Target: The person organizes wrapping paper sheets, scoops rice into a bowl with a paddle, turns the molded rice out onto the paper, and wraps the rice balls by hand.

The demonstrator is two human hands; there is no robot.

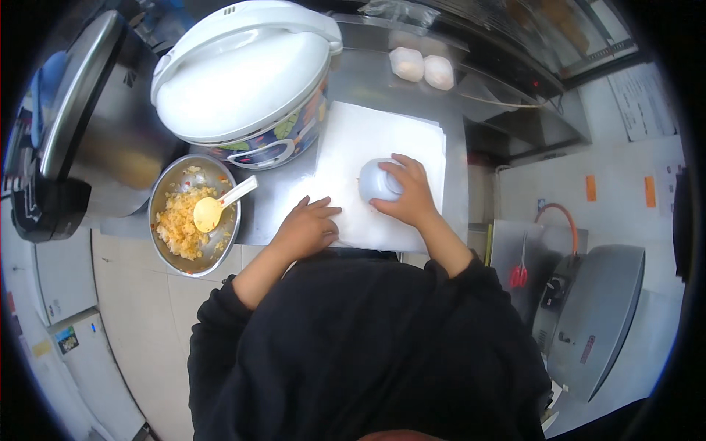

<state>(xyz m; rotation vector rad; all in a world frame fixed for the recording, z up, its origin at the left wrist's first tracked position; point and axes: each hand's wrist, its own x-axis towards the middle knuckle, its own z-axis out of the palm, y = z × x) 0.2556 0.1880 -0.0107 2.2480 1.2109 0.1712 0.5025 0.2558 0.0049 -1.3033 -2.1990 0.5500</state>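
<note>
My right hand (pixel 407 192) is cupped over a small pale blue-white bowl (pixel 373 181) turned upside down on a stack of white paper sheets (pixel 382 140). The fingers wrap its right side and top. My left hand (pixel 309 226) lies flat on the near left corner of the same sheets, holding nothing. Left of the sheets stands a steel bowl (pixel 169 185) of yellow fried rice (pixel 179 221), with a white-handled spoon (pixel 219 204) resting in it.
A large white-lidded rice cooker (pixel 246 73) stands behind the steel bowl. Two wrapped white balls (pixel 421 67) lie on the steel counter (pixel 368 73) at the back. A dark appliance (pixel 81 125) is at the left. Red scissors (pixel 518 273) hang at the right.
</note>
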